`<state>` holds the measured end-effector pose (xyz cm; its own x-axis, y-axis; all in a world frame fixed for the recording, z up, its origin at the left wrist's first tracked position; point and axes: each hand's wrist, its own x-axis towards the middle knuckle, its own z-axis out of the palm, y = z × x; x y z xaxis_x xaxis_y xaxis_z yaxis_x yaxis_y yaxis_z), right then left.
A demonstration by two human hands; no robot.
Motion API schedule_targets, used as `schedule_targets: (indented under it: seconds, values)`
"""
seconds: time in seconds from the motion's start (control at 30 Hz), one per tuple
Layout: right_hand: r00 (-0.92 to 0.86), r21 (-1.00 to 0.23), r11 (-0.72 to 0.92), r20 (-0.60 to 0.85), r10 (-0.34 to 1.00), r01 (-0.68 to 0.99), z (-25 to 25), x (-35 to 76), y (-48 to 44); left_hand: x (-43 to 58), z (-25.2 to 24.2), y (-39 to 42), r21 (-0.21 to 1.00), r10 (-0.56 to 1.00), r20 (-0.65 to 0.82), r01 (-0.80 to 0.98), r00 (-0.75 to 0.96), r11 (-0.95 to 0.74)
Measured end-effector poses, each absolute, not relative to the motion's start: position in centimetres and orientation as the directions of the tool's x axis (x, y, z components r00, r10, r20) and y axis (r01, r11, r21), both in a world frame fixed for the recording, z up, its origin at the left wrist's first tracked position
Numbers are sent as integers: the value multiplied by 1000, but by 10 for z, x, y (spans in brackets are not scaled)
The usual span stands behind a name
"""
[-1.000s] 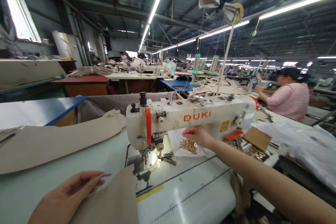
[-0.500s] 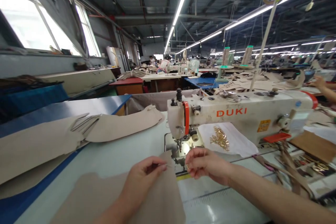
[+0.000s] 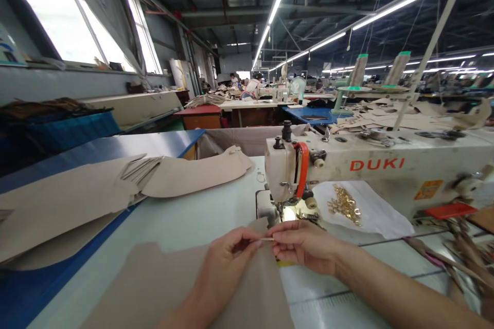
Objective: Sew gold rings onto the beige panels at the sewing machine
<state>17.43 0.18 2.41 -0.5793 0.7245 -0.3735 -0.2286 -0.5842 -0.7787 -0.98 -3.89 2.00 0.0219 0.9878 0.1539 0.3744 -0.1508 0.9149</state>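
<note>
My left hand [image 3: 227, 262] is closed in a pinch beside the upper edge of a large beige fabric piece [image 3: 165, 277]. Between its fingertips and those of my right hand [image 3: 301, 244] runs a short, thin pale strip [image 3: 267, 239]; both hands pinch it. Whether the right fingers also hide some small metal part, I cannot tell. The hands are just in front of the needle area of a white sewing machine [image 3: 328, 159] marked DUKI, whose lamp is lit. Small gold metal fittings [image 3: 345, 205] lie heaped on a white sheet [image 3: 378, 216] right of the needle.
Stacked beige cut pieces [image 3: 193, 175] lie on the left, partly over a blue table [image 3: 116, 146]. Brown straps [image 3: 459, 262] and a red tray [image 3: 451, 210] are at the right. Thread cones [image 3: 358, 72] stand behind the machine. A person [image 3: 252, 87] works farther back.
My right hand has come left to meet my left hand, and the thin strip now spans their fingertips. The view has turned slightly left, so the machine appears farther right.
</note>
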Motion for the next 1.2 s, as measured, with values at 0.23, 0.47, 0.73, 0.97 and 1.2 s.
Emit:
schedule_targets:
  seconds: [0.23, 0.47, 0.73, 0.97, 1.2]
  values:
    - [-601, -733, -625, -380, 703, -268, 24, 174, 6, -8, 21, -36, 941, 998, 57, 336, -35, -42]
    - [-518, -881, -436, -291, 804, -182, 10, 172, 5, -7, 23, -31, 983, 997, -83, 161, -11, 83]
    - [-499, -939, -293, -169, 850, -181, 10, 172, 2, -9, 28, -29, 976, 974, -217, 11, 69, 217]
    - [-564, -891, -396, -212, 798, -224, 17, 173, -2, -10, 25, -31, 941, 948, -274, -161, 161, 299]
    - [-432, -975, -119, -28, 902, -185, 16, 165, -9, -6, 21, -32, 982, 982, -181, -49, 58, 184]
